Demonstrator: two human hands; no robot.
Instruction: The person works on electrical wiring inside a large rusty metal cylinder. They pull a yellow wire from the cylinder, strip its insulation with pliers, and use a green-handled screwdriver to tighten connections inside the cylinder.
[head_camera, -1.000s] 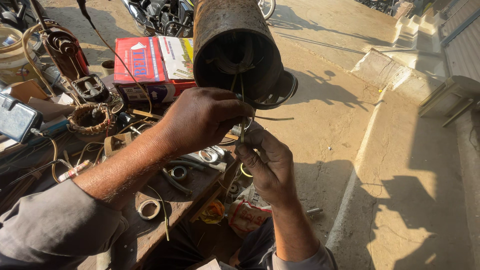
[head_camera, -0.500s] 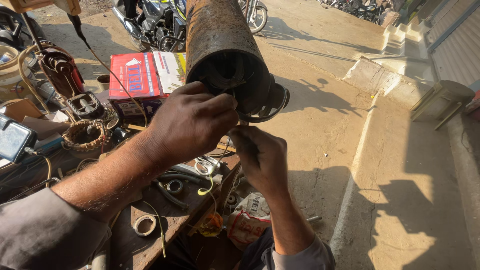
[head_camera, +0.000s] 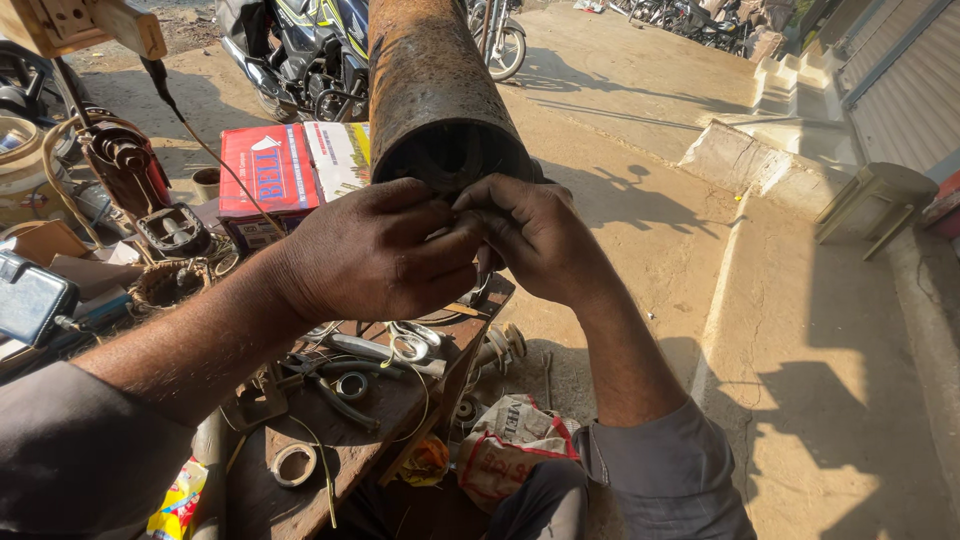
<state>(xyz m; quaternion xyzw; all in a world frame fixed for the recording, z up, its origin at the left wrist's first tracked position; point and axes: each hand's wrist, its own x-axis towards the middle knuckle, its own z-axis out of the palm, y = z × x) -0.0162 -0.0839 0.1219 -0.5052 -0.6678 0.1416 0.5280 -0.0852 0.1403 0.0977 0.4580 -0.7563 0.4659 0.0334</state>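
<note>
Meeting at rusty tube (head_camera: 430, 80) mouth — left hand (head_camera: 375, 255), right hand (head_camera: 540, 240) — fingertips apparently pinched.

Both bare hands meet at mid-frame, fingertips pinched together. The left hand (head_camera: 375, 255) comes in from the lower left on a bare forearm, knuckles up, thumb and fingers curled inward. The right hand (head_camera: 540, 240) rises from below, wrist bent, its fingers bunched against the left's. Grey sleeves cover both arms, the right one from the elbow.
</note>
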